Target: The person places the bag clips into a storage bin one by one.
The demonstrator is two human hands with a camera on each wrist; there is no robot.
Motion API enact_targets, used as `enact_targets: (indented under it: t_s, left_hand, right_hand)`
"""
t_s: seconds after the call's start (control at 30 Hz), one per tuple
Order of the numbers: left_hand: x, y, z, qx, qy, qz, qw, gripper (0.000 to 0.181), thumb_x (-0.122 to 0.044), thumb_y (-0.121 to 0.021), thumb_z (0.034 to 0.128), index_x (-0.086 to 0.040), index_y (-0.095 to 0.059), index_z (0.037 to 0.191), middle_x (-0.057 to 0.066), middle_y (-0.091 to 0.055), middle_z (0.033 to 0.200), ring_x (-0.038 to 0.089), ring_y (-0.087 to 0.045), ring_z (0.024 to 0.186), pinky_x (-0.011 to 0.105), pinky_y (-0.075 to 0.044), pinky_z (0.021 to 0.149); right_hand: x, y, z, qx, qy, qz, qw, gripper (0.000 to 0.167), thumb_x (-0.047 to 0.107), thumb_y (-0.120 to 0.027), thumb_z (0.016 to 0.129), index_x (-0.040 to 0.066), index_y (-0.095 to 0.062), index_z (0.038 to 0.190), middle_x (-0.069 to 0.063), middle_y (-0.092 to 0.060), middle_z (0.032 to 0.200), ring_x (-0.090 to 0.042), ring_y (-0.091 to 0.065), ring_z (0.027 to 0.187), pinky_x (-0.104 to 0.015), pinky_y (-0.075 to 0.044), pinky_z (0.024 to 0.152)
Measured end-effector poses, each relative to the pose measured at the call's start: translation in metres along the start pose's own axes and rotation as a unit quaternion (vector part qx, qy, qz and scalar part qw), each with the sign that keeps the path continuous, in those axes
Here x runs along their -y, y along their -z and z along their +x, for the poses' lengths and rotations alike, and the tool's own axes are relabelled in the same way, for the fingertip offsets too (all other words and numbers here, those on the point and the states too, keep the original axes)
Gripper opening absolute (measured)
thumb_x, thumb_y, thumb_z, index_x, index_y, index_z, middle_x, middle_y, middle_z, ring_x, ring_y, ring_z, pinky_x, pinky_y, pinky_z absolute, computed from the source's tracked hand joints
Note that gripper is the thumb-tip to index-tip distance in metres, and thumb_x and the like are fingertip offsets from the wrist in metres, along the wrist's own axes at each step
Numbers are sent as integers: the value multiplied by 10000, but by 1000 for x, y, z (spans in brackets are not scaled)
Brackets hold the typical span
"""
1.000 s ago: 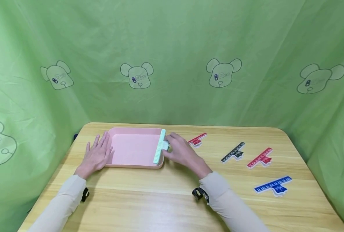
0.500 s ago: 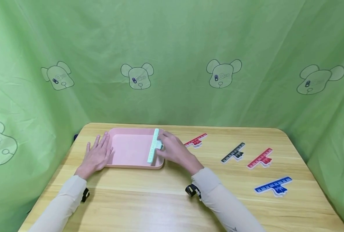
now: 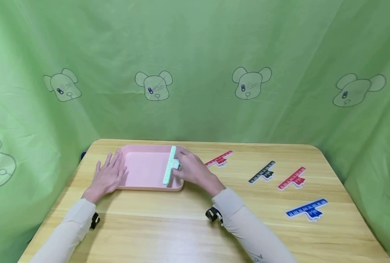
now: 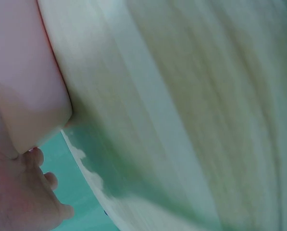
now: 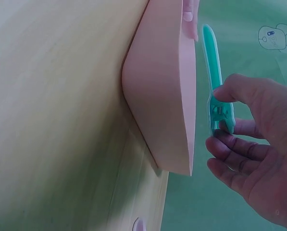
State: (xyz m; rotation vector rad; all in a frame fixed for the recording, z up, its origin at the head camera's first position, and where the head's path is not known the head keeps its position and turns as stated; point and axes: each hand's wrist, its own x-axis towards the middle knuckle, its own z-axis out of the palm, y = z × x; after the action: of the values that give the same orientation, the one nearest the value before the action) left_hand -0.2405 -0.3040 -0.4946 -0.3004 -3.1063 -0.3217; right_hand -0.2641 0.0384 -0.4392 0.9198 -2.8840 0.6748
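Observation:
My right hand point(image 3: 195, 168) pinches a mint-green clip point(image 3: 170, 166) with a piano-key pattern by its handle, between thumb and fingers. The clip hangs over the right part of a pink tray point(image 3: 145, 189); in the right wrist view the clip point(image 5: 213, 62) stands above the tray's rim, apart from it. With fingers straight, my left hand point(image 3: 107, 176) rests against the tray's left side. In the left wrist view that hand point(image 4: 23, 192) lies along the tray's wall point(image 4: 28, 72).
Right of the tray on the wooden table point(image 3: 168, 226) lie a red clip point(image 3: 219, 159), a black clip point(image 3: 262, 172), another red clip point(image 3: 292, 179) and a blue clip point(image 3: 307, 210). A green curtain point(image 3: 201, 117) hangs behind the table.
My right hand has moved left with the mint-green clip, from the tray's right rim to over its inside. The left hand stays at the tray's left side.

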Motion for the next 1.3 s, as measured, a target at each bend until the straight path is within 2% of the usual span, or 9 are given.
enact_targets:
  t_s: [0.23,0.37,0.47,0.6,0.7,0.83,0.97,1.23,1.3]
  left_hand:
    - [-3,1,-1,82,22,-10,10000,686,-408,-267,1113,15,-97,1625,184,-49,1706,478,-46,1539,758,-7,1163]
    - [-6,0,0,163,12,-43,9999,694,-425,-243,1114,15,-80,1625,187,-35,1705,476,-24,1540,756,5,1163]
    - [-9,-1,-1,187,0,-24,9998,696,-433,-214,1113,15,-69,1624,189,-30,1703,475,-15,1539,753,7,1164]
    - [-13,-3,-2,177,-15,-14,9998,695,-440,-184,1112,12,-56,1625,186,-25,1702,473,-13,1540,747,7,1168]
    - [-17,-4,-3,180,-13,-45,9998,690,-439,-171,1113,5,-48,1626,179,-15,1703,467,-4,1541,746,11,1169]
    - [-22,-4,-3,155,4,-79,9998,680,-429,-176,1114,-1,-58,1629,176,-18,1704,462,6,1543,749,16,1166]
    - [-28,-4,-1,153,4,-93,9998,670,-414,-190,1116,-6,-56,1630,168,-20,1705,460,12,1543,746,19,1168]
    - [-36,-7,-2,131,-37,-49,9999,666,-417,-171,1116,-12,-56,1631,159,-23,1707,452,-2,1546,738,11,1175]
    - [-39,-8,-2,141,-62,-42,9999,664,-413,-172,1116,-9,-60,1630,160,-28,1706,451,-9,1547,737,7,1176]
  right_hand:
    - [5,-1,5,91,-61,68,9999,489,240,-778,910,8,-630,1315,-150,-524,1467,-180,-643,966,-201,-568,817]
    - [9,-3,7,178,-179,166,9995,508,244,-777,911,15,-622,1338,-181,-490,1510,-207,-658,983,-185,-570,750]
    - [11,-4,8,175,-191,133,9996,499,252,-774,912,26,-628,1331,-169,-515,1495,-233,-659,1055,-201,-580,784]
    - [13,-6,10,121,-100,-45,9999,473,268,-775,909,40,-647,1302,-126,-577,1440,-263,-614,1209,-244,-568,918]
    - [17,-7,12,147,-53,-60,9999,477,264,-776,911,30,-647,1305,-122,-610,1392,-228,-631,1144,-217,-568,891]
    - [22,-9,15,189,-57,28,9998,489,253,-775,911,14,-639,1316,-122,-626,1338,-167,-632,971,-158,-554,760]
    - [26,-10,16,265,-146,26,9995,489,256,-774,916,18,-635,1319,-111,-627,1325,-153,-613,940,-132,-527,695]
    - [36,-19,19,440,-103,-224,9987,502,272,-760,930,13,-629,1339,-132,-604,1366,-183,-631,1059,-213,-567,868]
    - [38,-23,20,495,-69,-244,9985,491,272,-759,932,10,-634,1329,-146,-586,1390,-187,-637,1051,-224,-571,867]
